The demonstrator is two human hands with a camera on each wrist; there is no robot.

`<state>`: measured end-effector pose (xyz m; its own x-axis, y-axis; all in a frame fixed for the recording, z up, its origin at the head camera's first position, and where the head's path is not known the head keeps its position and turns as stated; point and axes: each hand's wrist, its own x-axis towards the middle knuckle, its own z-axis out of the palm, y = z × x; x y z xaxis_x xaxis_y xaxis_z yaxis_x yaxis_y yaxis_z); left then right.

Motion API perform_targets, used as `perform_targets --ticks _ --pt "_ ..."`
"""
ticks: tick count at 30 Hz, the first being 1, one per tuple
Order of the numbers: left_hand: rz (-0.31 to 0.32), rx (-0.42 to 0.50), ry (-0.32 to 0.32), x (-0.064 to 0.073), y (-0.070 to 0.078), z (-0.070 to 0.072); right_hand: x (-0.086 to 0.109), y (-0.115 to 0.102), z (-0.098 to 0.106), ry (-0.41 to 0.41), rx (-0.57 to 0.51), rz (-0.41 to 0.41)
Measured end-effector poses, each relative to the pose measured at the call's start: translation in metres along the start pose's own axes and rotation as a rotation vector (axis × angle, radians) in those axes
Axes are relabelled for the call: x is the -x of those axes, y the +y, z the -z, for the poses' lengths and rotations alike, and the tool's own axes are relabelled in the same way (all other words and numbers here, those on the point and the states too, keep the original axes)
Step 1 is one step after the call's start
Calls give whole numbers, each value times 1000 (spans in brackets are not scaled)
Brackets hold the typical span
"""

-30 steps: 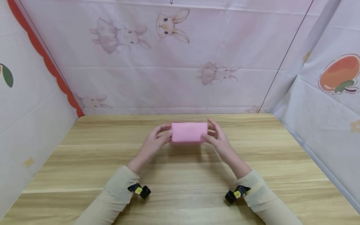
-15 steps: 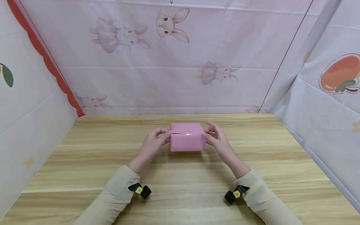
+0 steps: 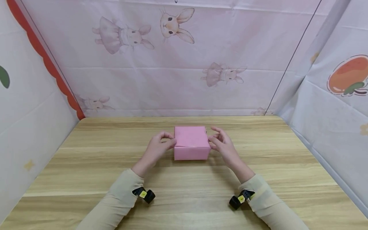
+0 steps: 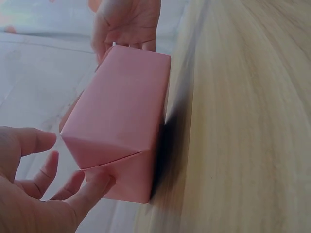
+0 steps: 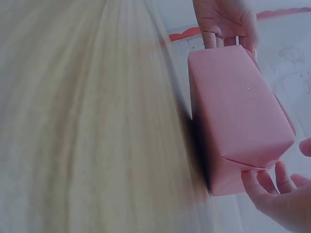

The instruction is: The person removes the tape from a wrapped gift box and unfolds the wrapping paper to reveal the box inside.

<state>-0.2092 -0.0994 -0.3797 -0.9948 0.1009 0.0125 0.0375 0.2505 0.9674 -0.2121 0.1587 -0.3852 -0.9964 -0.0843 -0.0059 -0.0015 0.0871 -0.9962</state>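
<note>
A box wrapped in pink paper point(image 3: 191, 137) is between the two hands near the table's back, its top face and front face showing in the head view. A folded paper seam runs across each end. At the left end, my left hand point(image 3: 159, 147) touches the wrapping with its thumb point(image 4: 95, 189), the other fingers spread loosely beside it. Opposite, my right hand point(image 3: 224, 147) has a digit point(image 5: 252, 187) against the right end, the remaining fingers slightly bent and apart from the paper. A dark shadow lies along the box's lower edge in both wrist views.
The wood-grain table point(image 3: 189, 191) extends around the box. Behind it hangs a pink sheet point(image 3: 178, 89) printed with rabbits, and pale sheets with fruit prints stand at both sides. Black wrist cameras point(image 3: 148, 195) sit on both sleeves.
The box has turned between the hands and come a little toward me, its top face now showing more. Both hands stay near its ends, and the right fingers have lowered slightly.
</note>
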Motion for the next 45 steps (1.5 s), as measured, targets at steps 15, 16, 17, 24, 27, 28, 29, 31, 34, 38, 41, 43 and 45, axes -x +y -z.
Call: perform_targets --ticks 15,16,17,24,27,28,29,31,34,38,41,43,45 --pt "-40 -187 -45 3 -1 -2 -3 3 2 -38 12 4" --pt "-52 -201 -49 2 -1 -1 -3 2 2 -44 15 6" --pt "-63 -217 -55 2 0 -1 -3 1 3 -51 21 8" --pt "-195 -494 -49 3 2 6 -3 -5 12 -70 177 49" --pt "-265 -636 -22 4 4 9 -3 -8 16 -59 235 74" --pt "-292 -676 -10 4 5 9 -3 -8 18 -51 256 83" --pt "-323 -718 4 5 7 9 -3 -9 19 -44 281 95" --pt "-383 -797 32 5 8 10 -3 -12 22 -29 333 116" --pt "-453 -914 72 6 8 10 -5 -18 23 -13 428 164" --pt "-504 -1027 99 7 10 11 -11 -28 23 16 554 245" --pt "-513 -1085 103 8 11 11 -16 -37 20 46 641 304" --pt "-503 -1126 95 9 11 11 -19 -41 17 65 696 327" --pt "-488 -1169 83 10 10 9 -21 -41 16 82 761 344"
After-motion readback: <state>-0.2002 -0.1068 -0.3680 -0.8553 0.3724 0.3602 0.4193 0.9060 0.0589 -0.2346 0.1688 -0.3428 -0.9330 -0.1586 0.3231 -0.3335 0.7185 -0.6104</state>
